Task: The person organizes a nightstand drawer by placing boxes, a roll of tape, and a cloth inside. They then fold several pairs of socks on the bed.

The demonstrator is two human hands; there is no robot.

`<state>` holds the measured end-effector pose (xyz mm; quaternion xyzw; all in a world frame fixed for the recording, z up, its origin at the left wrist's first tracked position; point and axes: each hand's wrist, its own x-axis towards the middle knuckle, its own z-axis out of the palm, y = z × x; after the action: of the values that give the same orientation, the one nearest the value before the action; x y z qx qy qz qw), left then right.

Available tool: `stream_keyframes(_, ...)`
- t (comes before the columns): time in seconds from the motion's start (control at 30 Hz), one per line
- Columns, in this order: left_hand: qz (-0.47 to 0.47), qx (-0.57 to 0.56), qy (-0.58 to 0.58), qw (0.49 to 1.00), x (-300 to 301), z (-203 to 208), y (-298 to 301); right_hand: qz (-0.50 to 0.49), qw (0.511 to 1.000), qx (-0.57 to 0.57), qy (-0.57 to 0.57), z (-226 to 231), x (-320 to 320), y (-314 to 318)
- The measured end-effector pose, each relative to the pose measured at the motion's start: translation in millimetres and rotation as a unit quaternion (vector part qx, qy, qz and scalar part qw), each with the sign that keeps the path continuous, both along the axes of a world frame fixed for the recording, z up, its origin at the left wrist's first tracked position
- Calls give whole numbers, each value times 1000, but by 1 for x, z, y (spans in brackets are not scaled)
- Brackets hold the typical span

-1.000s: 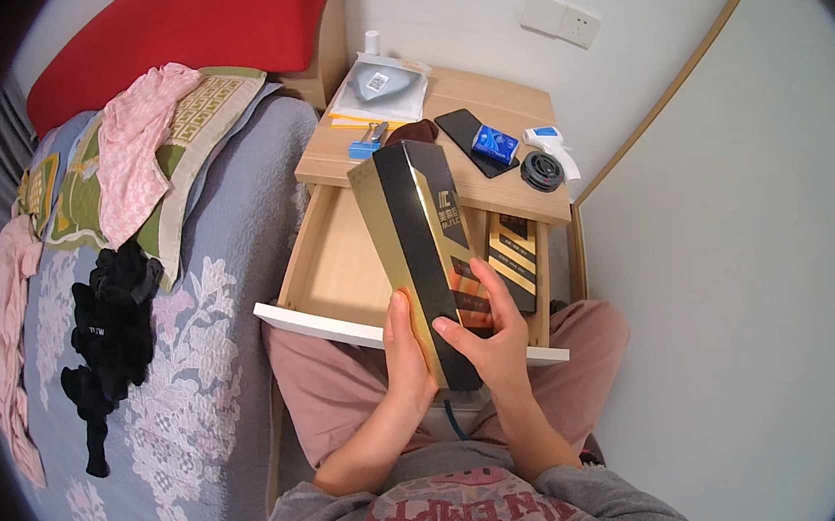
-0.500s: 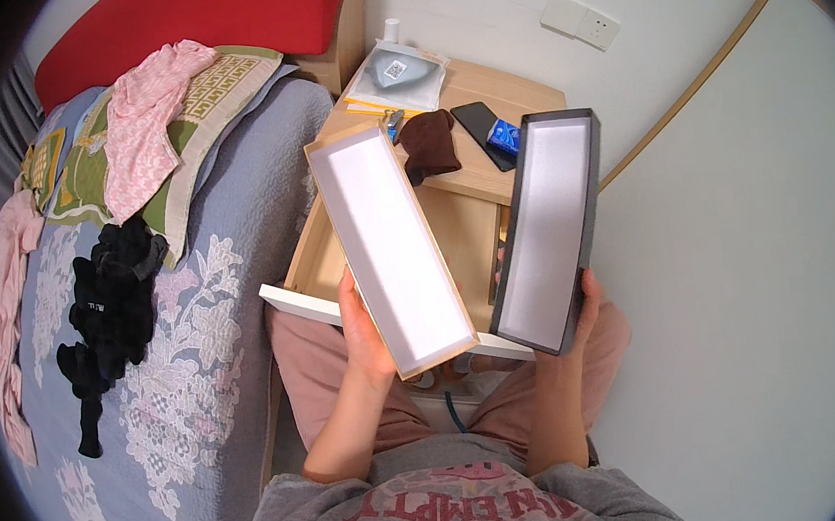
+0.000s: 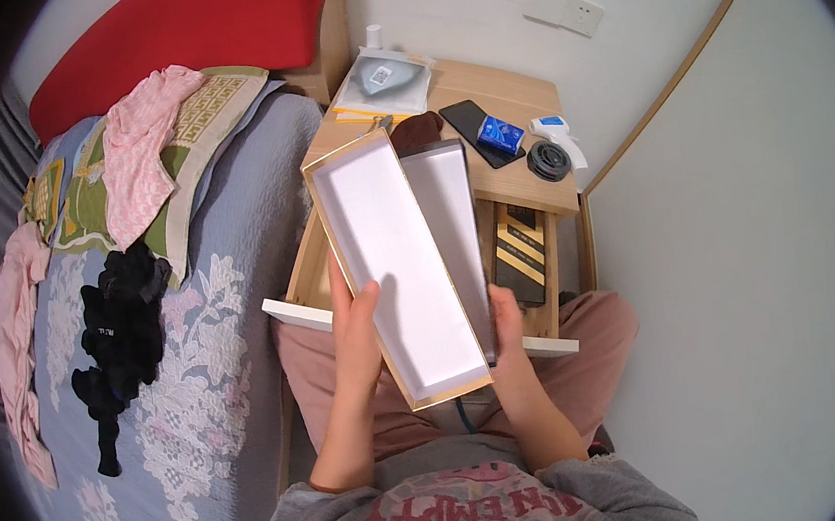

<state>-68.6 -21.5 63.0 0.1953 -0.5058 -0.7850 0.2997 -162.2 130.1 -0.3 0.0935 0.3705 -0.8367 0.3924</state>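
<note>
My left hand (image 3: pixel 355 329) grips a long box half with a gold rim and white inside (image 3: pixel 401 272) by its left side, thumb over the edge. It is tilted, its hollow toward me. A dark-edged long box half (image 3: pixel 453 192), also pale inside, is in my right hand (image 3: pixel 507 326), fingers closed on its right side. The gold-rimmed piece overlaps the front of the dark one and hides much of it; whether they touch I cannot tell. Both are held above the pulled-out drawer (image 3: pixel 530 348) of a wooden nightstand (image 3: pixel 481 84), over my lap.
Inside the drawer lies a black box with gold stripes (image 3: pixel 520 261). On the nightstand are a phone (image 3: pixel 464 120), a blue tissue pack (image 3: pixel 500 134), a black coil (image 3: pixel 549 160), a brown cloth (image 3: pixel 417 132) and a bagged mask (image 3: pixel 386 78). The bed (image 3: pixel 208 281) with clothes stands at left.
The dark box half has moved left, partly behind the gold-rimmed one. The striped box in the drawer and the coil on the nightstand now show.
</note>
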Motion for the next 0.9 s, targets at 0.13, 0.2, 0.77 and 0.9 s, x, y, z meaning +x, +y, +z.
stream_keyframes(0.13,-11,-71,-61,996,-2,0,-3,61,996,-52,32,-3,9,-8)
stream_keyframes(0.2,-11,-135,-91,987,2,-3,-6,93,991,-54,82,-1,11,-7)
stream_keyframes(0.77,19,-205,-158,966,-7,-14,-16,123,966,-61,219,-4,26,-18)
stream_keyframes(0.9,53,-233,-159,958,-10,-28,-24,123,974,-77,173,1,32,-20)
